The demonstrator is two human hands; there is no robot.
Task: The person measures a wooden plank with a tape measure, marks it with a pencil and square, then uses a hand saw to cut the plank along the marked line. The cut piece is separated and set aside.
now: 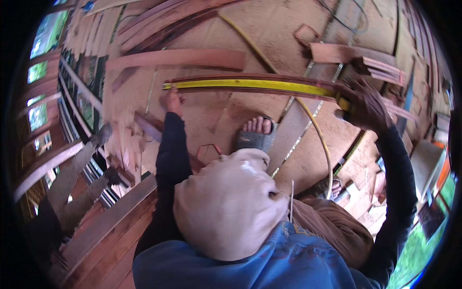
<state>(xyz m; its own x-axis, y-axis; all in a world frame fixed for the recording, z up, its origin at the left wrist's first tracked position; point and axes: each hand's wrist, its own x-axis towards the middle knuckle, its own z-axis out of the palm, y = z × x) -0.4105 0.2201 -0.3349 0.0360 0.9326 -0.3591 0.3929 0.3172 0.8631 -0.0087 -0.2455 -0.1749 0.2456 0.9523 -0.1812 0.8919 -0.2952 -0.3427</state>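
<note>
A yellow tape measure blade (255, 85) is stretched out along a narrow reddish-brown wooden board (269, 76). At the board's left end, my left hand (172, 100) has its fingers closed on the tip of the blade. Toward the right end, my right hand (366, 107) grips the tape measure's yellow and dark case (343, 103), which its fingers partly cover. The blade lies nearly straight from one hand to the other.
Another flat plank (178, 58) lies just beyond the board. A yellow hose (315, 123) runs across the dusty floor beneath it. Short offcuts (380, 70) are piled at the right. Long planks (113, 231) lie at lower left, near another person's legs (79, 188).
</note>
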